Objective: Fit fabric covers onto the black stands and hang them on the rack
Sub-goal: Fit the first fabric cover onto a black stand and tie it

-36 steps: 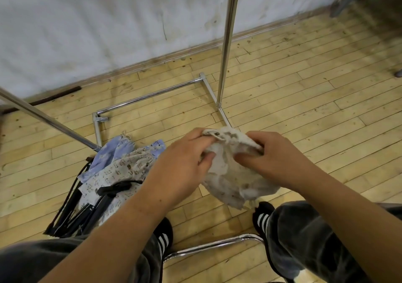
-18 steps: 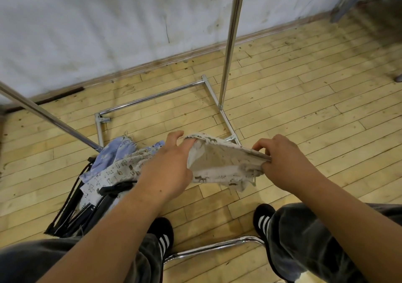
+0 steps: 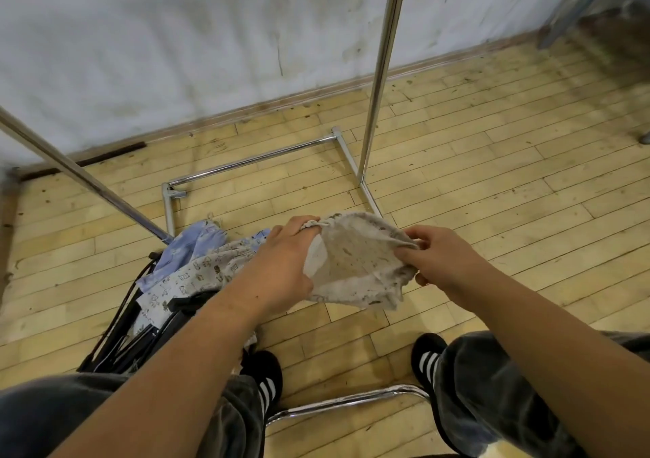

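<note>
Hands both occupied: left hand (image 3: 281, 267) grips the gathered, corded edge of a pale printed fabric cover (image 3: 355, 264); right hand (image 3: 439, 260) pinches the opposite edge. The cover is held spread between them above the wooden floor (image 3: 492, 193), in front of the knees, and no stand can be seen inside it. Black stands (image 3: 140, 331) lie heaped on the floor at left, with a blue cover (image 3: 190, 250) and another printed cover (image 3: 197, 278) draped over them; whether either is fitted cannot be told. On the rack (image 3: 380, 70), nothing hangs from the upright or base rail in view; the top bar is out of frame. Judged stage: early, opening the cover. Fitting it to a stand and all hanging appear to remain. No readable writing: the cover prints are small dark figures, and the black shoes (image 3: 427, 355) show three white stripes but no name.
</note>
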`<act>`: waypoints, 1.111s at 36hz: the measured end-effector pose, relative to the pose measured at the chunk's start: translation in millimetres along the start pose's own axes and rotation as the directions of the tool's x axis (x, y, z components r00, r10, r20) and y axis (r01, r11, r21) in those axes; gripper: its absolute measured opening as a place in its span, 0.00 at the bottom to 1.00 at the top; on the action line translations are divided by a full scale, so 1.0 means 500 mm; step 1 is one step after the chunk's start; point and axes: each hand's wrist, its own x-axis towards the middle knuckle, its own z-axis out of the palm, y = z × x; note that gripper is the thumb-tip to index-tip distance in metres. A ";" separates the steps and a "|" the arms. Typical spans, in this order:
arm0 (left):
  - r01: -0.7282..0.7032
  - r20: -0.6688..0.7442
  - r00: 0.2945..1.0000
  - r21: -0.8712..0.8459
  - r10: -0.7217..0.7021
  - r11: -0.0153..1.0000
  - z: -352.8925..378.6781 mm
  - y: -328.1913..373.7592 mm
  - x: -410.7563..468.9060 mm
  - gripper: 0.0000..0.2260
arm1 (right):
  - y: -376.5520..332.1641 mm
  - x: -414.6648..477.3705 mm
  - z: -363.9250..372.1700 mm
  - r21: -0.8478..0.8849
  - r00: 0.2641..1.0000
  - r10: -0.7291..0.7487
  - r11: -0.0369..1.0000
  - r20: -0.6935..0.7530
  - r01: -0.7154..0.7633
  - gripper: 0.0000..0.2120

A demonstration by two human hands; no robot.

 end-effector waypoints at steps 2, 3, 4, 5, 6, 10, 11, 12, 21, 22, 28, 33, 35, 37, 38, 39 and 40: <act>0.044 -0.006 0.999 -0.073 -0.045 0.996 -0.003 -0.012 0.002 0.34 | 0.008 0.008 0.019 -0.009 1.000 -0.007 1.000 0.004 0.007 0.05; 0.059 -0.020 0.998 -0.094 -0.061 0.994 -0.003 -0.020 0.006 0.32 | 0.014 0.012 0.030 -0.020 1.000 -0.005 1.000 0.009 0.005 0.06; 0.070 -0.038 0.997 -0.109 -0.074 0.992 -0.001 -0.027 0.011 0.31 | 0.019 0.017 0.040 -0.035 1.000 -0.001 0.999 0.020 0.001 0.07; 0.079 -0.053 0.995 -0.125 -0.086 0.989 0.001 -0.034 0.016 0.30 | 0.027 0.023 0.051 -0.051 0.999 0.007 0.999 0.035 -0.005 0.07; 0.089 -0.065 0.993 -0.139 -0.098 0.986 0.004 -0.041 0.022 0.29 | 0.035 0.030 0.061 -0.063 0.999 0.019 0.998 0.051 -0.016 0.09; 0.140 -0.065 0.987 -0.129 -0.149 0.982 0.029 -0.078 0.053 0.28 | 0.081 0.064 0.103 -0.095 0.991 0.083 0.993 0.106 -0.073 0.15; 0.157 -0.052 0.985 -0.123 -0.164 0.980 0.037 -0.088 0.060 0.28 | 0.095 0.074 0.113 -0.101 0.988 0.096 0.991 0.117 -0.084 0.16; 0.171 -0.035 0.984 -0.124 -0.177 0.977 0.047 -0.099 0.069 0.28 | 0.109 0.087 0.123 -0.104 0.986 0.110 0.990 0.125 -0.097 0.17; 0.242 0.044 0.970 -0.134 -0.238 0.961 0.126 -0.184 0.162 0.29 | 0.207 0.205 0.193 -0.142 0.966 0.211 0.971 0.149 -0.190 0.13; 0.252 0.056 0.968 -0.139 -0.246 0.958 0.135 -0.196 0.173 0.30 | 0.216 0.219 0.201 -0.143 0.964 0.218 0.970 0.153 -0.197 0.14; 0.303 0.067 0.953 -0.189 -0.296 0.934 0.185 -0.244 0.228 0.31 | 0.264 0.290 0.234 -0.187 0.955 0.229 0.963 0.187 -0.194 0.14; 0.316 0.075 0.949 -0.205 -0.308 0.926 0.236 -0.269 0.267 0.31 | 0.299 0.364 0.241 -0.161 0.959 0.263 0.956 0.106 -0.245 0.15; 0.325 0.084 0.946 -0.225 -0.314 0.918 0.256 -0.271 0.279 0.30 | 0.314 0.392 0.239 -0.199 0.962 0.269 0.947 0.054 -0.254 0.14; 0.337 0.096 0.941 -0.258 -0.323 0.906 0.276 -0.270 0.285 0.30 | 0.331 0.418 0.235 -0.262 0.964 0.266 0.930 0.001 -0.256 0.12; 0.343 0.107 0.939 -0.276 -0.326 0.898 0.286 -0.272 0.289 0.30 | 0.340 0.434 0.234 -0.298 0.964 0.263 0.919 -0.026 -0.259 0.12; 0.347 0.117 0.938 -0.284 -0.327 0.894 0.295 -0.274 0.292 0.30 | 0.350 0.448 0.233 -0.331 0.964 0.262 0.906 -0.051 -0.263 0.12; 0.353 0.129 0.935 -0.277 -0.330 0.894 0.305 -0.279 0.295 0.29 | 0.360 0.463 0.234 -0.362 0.963 0.259 0.893 -0.071 -0.267 0.11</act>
